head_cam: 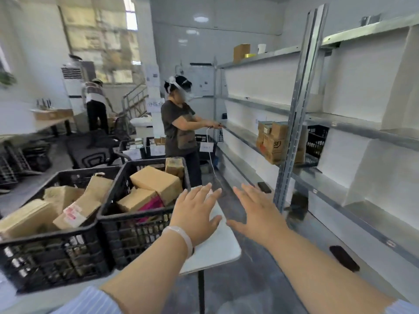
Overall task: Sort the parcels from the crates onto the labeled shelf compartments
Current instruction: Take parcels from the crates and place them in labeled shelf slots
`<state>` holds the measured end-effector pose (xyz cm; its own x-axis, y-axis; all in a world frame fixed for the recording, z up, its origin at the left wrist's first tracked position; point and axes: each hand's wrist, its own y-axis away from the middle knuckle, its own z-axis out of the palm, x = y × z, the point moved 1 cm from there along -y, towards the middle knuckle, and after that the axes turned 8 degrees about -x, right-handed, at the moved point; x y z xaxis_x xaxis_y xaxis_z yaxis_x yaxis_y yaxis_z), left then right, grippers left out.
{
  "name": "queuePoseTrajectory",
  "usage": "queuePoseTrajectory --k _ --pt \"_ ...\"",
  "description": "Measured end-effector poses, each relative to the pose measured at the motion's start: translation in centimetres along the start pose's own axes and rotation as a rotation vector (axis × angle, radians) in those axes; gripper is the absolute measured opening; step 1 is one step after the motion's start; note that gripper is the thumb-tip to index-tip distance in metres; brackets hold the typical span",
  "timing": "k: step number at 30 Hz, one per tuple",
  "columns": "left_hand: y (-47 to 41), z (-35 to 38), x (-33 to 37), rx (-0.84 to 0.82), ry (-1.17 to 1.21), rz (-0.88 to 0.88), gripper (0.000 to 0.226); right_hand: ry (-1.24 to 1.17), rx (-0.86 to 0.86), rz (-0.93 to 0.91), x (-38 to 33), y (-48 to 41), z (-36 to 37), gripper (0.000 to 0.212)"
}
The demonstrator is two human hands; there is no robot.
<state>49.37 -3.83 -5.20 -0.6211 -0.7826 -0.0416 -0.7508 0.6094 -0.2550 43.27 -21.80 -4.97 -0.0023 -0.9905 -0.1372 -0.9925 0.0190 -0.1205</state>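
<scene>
**Just then, both hands hung empty between crates and shelf**

Both hands were stretched forward, palms down, fingers straight and a little spread, gripping nothing. The left hand (197,214), with a pale bracelet (181,236) at its wrist, was over the white table (217,252); whether it touched the top could not be told. The right hand (258,214) was just beside it, thumbs nearly meeting, out past the table edge above the floor.

Just left of the left hand stood a black crate (136,232) on the table, holding a tilted brown box (156,181), a pink parcel (152,206) and other cartons. Further left, touching it, was a second crate (52,252) filled with flat brown parcels (74,210), one bearing a red-printed label.

To the right of the right hand ran the metal shelf (340,123), its levels split by white dividers. Ahead of that hand and higher, a stack of cartons (274,143) sat on a middle level, beside a black basket (316,141) further in. A dark flat object (344,258) lay on the low level near the right forearm, and another (264,187) just beyond the right fingertips.

Well ahead of both hands, another person (179,130) stood facing the shelf with arms extended toward it.
</scene>
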Motion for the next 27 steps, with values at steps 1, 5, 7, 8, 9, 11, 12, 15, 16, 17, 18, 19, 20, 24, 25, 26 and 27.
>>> queuePoseTrajectory --k 1,5,7,8,9,11,12,15,16,17,18,19,20,24,25,26,27 --pt "-0.4 0.1 -0.9 0.003 0.003 -0.041 0.069 -0.005 -0.01 -0.03 -0.2 -1.5 0.3 0.09" --pt "-0.3 1.9 -4.6 -0.066 -0.002 -0.181 0.068 -0.041 -0.034 -0.127 -1.7 -6.5 2.6 0.088" --pt "-0.3 2.8 -6.7 -0.09 0.004 -0.245 0.068 -0.045 -0.063 -0.181 -2.8 -8.7 3.9 0.088" --pt "-0.5 3.1 -7.9 -0.09 0.012 -0.277 0.068 -0.049 -0.079 -0.201 -3.3 -9.9 4.5 0.087" --pt "-0.9 3.3 -9.2 -0.084 0.025 -0.308 0.067 -0.051 -0.09 -0.22 -3.8 -11.2 5.1 0.087" --pt "-2.0 4.0 -12.1 -0.074 0.068 -0.363 0.067 -0.056 -0.098 -0.249 -5.0 -14.0 5.9 0.085" --pt "-2.6 4.4 -13.6 -0.076 0.088 -0.386 0.067 -0.063 -0.1 -0.254 -5.6 -15.4 6.3 0.084" --pt "-4.6 6.7 -17.8 -0.118 0.149 -0.427 0.067 -0.077 -0.122 -0.245 -7.6 -19.8 7.6 0.079" --pt "-5.5 7.4 -19.2 -0.139 0.168 -0.437 0.068 -0.07 -0.136 -0.239 -8.2 -21.3 8.0 0.077" --pt "-6.3 8.2 -20.7 -0.16 0.184 -0.446 0.068 -0.062 -0.147 -0.232 -8.7 -23.0 8.6 0.074" --pt "-7.1 9.0 -22.2 -0.183 0.199 -0.455 0.069 -0.058 -0.153 -0.222 -9.2 -24.8 9.2 0.071" --pt "-7.9 9.6 -23.6 -0.205 0.215 -0.462 0.07 -0.062 -0.158 -0.205 -9.5 -26.5 9.7 0.067" --pt "-8.7 10.2 -25.0 -0.227 0.235 -0.47 0.071 -0.075 -0.161 -0.184 -9.9 -28.3 10.3 0.064" --pt "-11.5 11.7 -29.6 -0.283 0.301 -0.511 0.075 -0.088 -0.141 -0.136 -11.2 -34.3 12.1 0.056" --pt "-12.2 12.1 -30.5 -0.306 0.312 -0.513 0.076 -0.083 -0.156 -0.126 -11.5 -35.4 12.6 0.055" --pt "-13.0 12.5 -31.2 -0.337 0.326 -0.514 0.076 -0.077 -0.186 -0.115 -11.7 -36.2 13.2 0.054" --pt "-13.8 13.1 -31.9 -0.375 0.341 -0.517 0.076 -0.064 -0.22 -0.11 -11.9 -37.0 13.7 0.054"
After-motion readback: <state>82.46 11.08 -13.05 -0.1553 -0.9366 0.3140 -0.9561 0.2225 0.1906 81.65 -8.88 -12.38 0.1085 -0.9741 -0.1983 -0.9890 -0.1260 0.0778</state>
